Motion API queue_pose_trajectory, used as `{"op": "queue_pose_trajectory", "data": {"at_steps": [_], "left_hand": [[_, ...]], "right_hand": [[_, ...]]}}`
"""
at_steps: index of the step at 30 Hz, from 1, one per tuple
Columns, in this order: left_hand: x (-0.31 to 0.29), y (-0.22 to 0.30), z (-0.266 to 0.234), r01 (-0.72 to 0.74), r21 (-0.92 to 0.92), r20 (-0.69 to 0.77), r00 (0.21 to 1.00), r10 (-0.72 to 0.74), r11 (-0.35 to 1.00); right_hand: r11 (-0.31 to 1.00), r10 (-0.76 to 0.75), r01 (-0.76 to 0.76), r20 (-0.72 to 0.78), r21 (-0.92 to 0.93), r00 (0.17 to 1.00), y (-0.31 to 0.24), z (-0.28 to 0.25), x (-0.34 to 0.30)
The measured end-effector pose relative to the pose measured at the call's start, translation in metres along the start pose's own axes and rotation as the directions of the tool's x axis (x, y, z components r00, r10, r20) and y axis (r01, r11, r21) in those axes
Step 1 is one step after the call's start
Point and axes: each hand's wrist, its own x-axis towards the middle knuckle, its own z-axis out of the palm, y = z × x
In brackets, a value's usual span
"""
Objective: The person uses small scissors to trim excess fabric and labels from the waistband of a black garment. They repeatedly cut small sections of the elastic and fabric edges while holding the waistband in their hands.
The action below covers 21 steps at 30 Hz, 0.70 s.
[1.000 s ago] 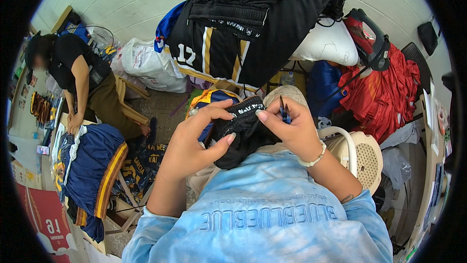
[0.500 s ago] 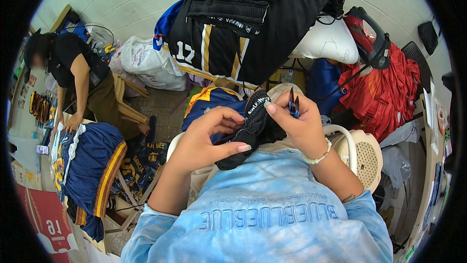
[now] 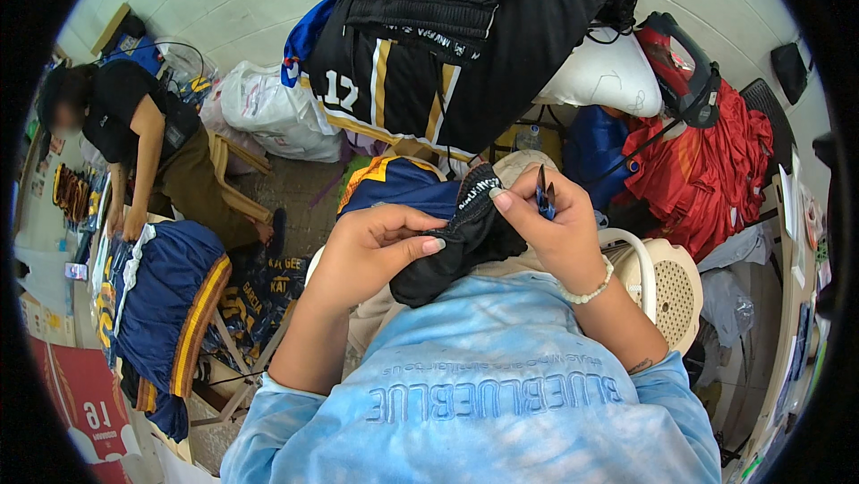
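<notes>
A black garment (image 3: pixel 445 262) with a gathered elastic waistband (image 3: pixel 479 189) is bunched over my lap. At its left side, my left hand (image 3: pixel 374 247) pinches the band's edge between thumb and fingertips. My right hand (image 3: pixel 562 226) grips the waistband near its far end with the thumb. Tucked in that same hand are small dark-bladed thread snips (image 3: pixel 544 194), their tips pointing up and away from the cloth. Behind the garment, a navy piece of clothing with a gold edge (image 3: pixel 394 182) lies partly hidden by my left hand.
Black shorts with gold stripes (image 3: pixel 412 90) are heaped ahead. An iron (image 3: pixel 684 81) rests by red garments (image 3: pixel 702 171) at the right. At the left a co-worker (image 3: pixel 143 126) leans over navy shorts (image 3: pixel 174 292). A beige chair (image 3: pixel 676 296) stands by my right arm.
My left thumb and fingers have closed together on the garment's band, where they were apart before. My right hand has stayed nearly in place. The co-worker's arms have shifted slightly.
</notes>
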Motion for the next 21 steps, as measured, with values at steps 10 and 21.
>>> {"op": "queue_pose_trajectory", "data": {"at_steps": [10, 21], "left_hand": [[0.004, -0.007, 0.005, -0.094, 0.109, -0.065, 0.993, 0.102, 0.990], [-0.004, 0.001, 0.018, -0.298, 0.544, -0.071, 0.915, 0.396, 0.784]], "right_hand": [[0.992, 0.030, -0.022, 0.066, -0.126, 0.997, 0.012, -0.008, -0.001], [0.883, -0.002, 0.140, 0.293, -0.448, 0.956, -0.047, -0.021, -0.033]]}}
